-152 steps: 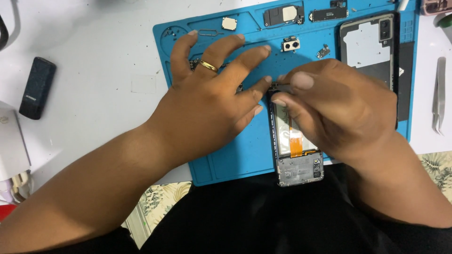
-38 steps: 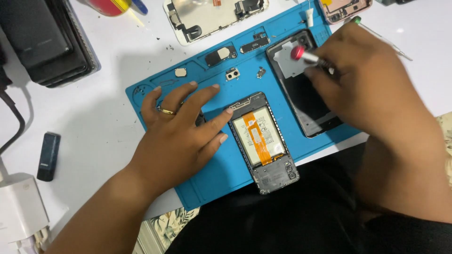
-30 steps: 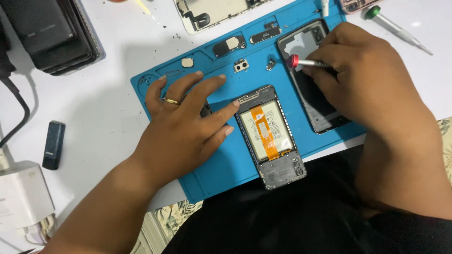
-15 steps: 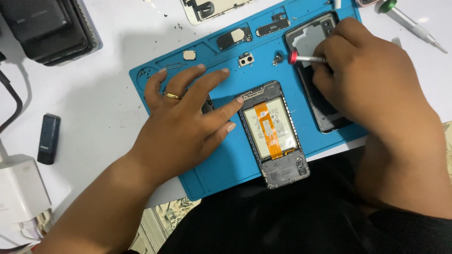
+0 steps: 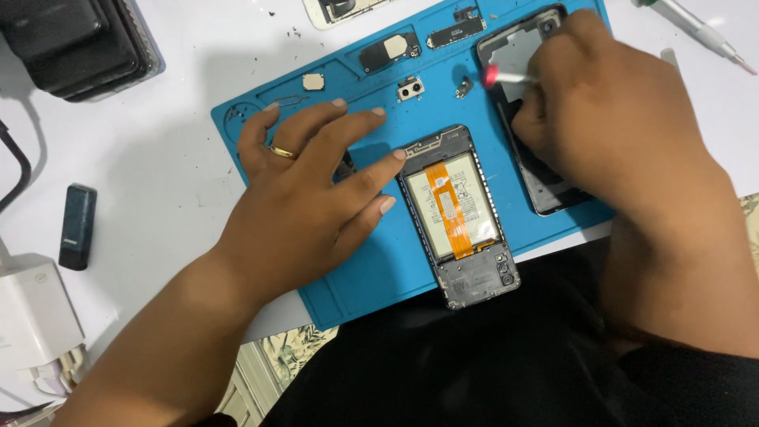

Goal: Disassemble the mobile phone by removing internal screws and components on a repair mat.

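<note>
Starting at the far left, a white charger block (image 5: pixel 35 312) sits at the table's edge, with a small dark oblong device (image 5: pixel 77 226) just above it and a black case (image 5: pixel 75 39) in the upper corner. A blue repair mat (image 5: pixel 371 269) covers the middle of the white table (image 5: pixel 142 174).

The left hand (image 5: pixel 312 194) lies flat on the mat with fingers spread, a gold ring (image 5: pixel 281 151) on one of them; it grips nothing, and its forefinger tip touches the upper left edge of the opened smartphone (image 5: pixel 458 215). That phone lies face down, back cover off, slightly tilted, in the middle of the mat near the person's body. Its dark frame surrounds a pale battery crossed lengthwise by an orange flex cable (image 5: pixel 447 207), and a grey board section fills its lower end.

Above it, along the mat's upper edge, lie small removed parts: a black cover plate (image 5: pixel 390 51), a narrow dark strip (image 5: pixel 455 33) and a small camera module (image 5: pixel 410 88).

Further right, the right hand (image 5: pixel 609 119) is closed around a thin tool with a red tip (image 5: pixel 492 75), held over a second phone's back shell (image 5: pixel 526 95), which lies on the mat's right part, largely hidden beneath the hand. The two hands are well apart. A green-handled screwdriver (image 5: pixel 696 33) rests on the table at the top right.
</note>
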